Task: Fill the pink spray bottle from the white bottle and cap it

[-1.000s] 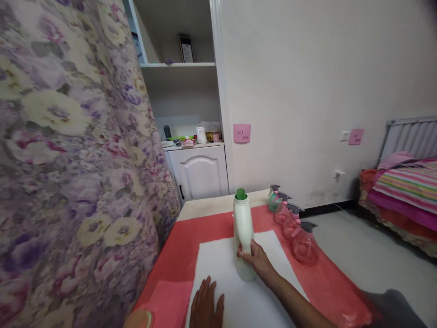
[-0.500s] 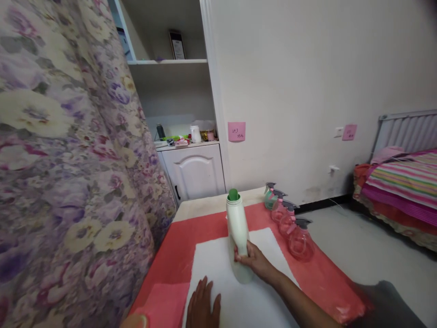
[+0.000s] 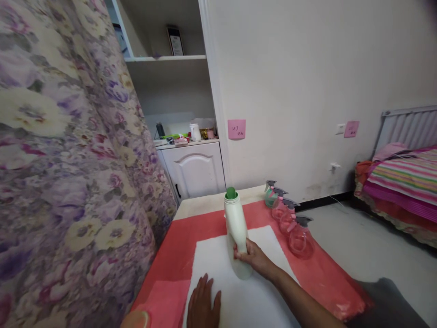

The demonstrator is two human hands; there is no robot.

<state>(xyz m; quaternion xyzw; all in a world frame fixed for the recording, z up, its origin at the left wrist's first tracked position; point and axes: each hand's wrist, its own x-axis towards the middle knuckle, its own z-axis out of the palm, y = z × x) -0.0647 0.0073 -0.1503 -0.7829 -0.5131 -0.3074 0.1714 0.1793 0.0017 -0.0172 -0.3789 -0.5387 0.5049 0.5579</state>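
My right hand is wrapped round the lower part of a tall white bottle with a green cap. The bottle stands upright on a white sheet that lies over a red table cover. My left hand lies flat on the white sheet near the front edge, fingers stretched out, holding nothing. A row of pink spray bottles stands to the right of the white bottle, with a green one at the far end.
A flowered curtain hangs close along the table's left side. Behind it are a white cabinet with small items on top and shelves above. A bed with a striped blanket is at the right. A pink cloth lies at the front left.
The view has shifted slightly; the bottle leans a little to the left compared with a second ago. Both hands keep their places.
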